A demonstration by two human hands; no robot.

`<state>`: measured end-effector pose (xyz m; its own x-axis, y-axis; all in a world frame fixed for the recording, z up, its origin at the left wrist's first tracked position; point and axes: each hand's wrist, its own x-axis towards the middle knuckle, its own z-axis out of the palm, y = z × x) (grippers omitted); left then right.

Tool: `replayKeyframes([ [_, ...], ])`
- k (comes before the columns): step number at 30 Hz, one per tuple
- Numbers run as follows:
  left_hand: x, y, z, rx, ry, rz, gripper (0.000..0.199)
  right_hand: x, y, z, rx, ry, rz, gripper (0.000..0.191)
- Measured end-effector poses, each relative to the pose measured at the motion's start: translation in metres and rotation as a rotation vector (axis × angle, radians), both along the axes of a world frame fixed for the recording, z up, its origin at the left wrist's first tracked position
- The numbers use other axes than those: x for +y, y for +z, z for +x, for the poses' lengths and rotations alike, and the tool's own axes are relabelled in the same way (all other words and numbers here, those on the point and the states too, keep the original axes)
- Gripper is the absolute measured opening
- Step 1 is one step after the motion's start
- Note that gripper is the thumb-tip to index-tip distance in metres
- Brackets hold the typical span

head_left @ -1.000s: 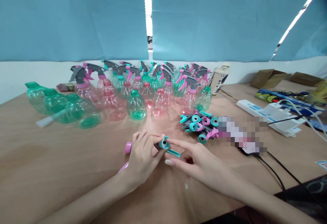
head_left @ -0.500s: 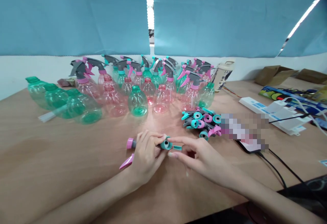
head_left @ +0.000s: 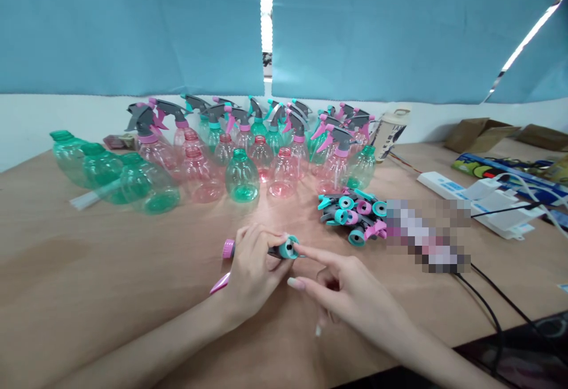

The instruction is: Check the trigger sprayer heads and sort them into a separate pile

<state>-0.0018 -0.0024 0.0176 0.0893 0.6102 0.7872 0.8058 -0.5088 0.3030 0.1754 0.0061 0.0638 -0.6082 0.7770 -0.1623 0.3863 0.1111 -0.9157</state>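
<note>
Gripping of the teal-collared spray head (head_left: 289,247) is done by the left hand (head_left: 255,264); its collar is touched by the right index fingertip (head_left: 298,249).

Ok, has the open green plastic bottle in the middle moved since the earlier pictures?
No. The green bottle keeps the same gap to the open pink plastic bottle on its right; only the view shifted.

Smooth plastic lay on a wood-look table (head_left: 110,259).
Behind the spray-head pile (head_left: 352,217), itself opaque plastic, the bottles (head_left: 242,179) were glossy, see-through plastic; left of it, the held spray head (head_left: 289,247) looked smooth plastic; right of it, the power strip (head_left: 444,189) was white plastic.
</note>
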Motion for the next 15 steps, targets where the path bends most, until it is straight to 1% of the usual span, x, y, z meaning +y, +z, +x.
replayKeyframes([
  [3, -0.001, 0.003, 0.001, 0.019, 0.0, 0.023, 0.012, 0.004, 0.01, 0.005, 0.109, 0.123, -0.312, 0.066],
  [5, -0.001, 0.004, 0.002, 0.013, 0.01, 0.035, 0.011, 0.007, 0.014, 0.008, 0.162, 0.167, -0.43, 0.068],
  [10, -0.002, 0.002, 0.002, -0.01, 0.002, 0.03, 0.007, 0.008, 0.013, 0.008, 0.264, 0.161, -0.513, 0.072],
  [15, -0.004, -0.001, -0.001, -0.008, -0.002, 0.004, 0.007, 0.002, 0.0, 0.003, 0.321, 0.068, -0.502, 0.069],
])
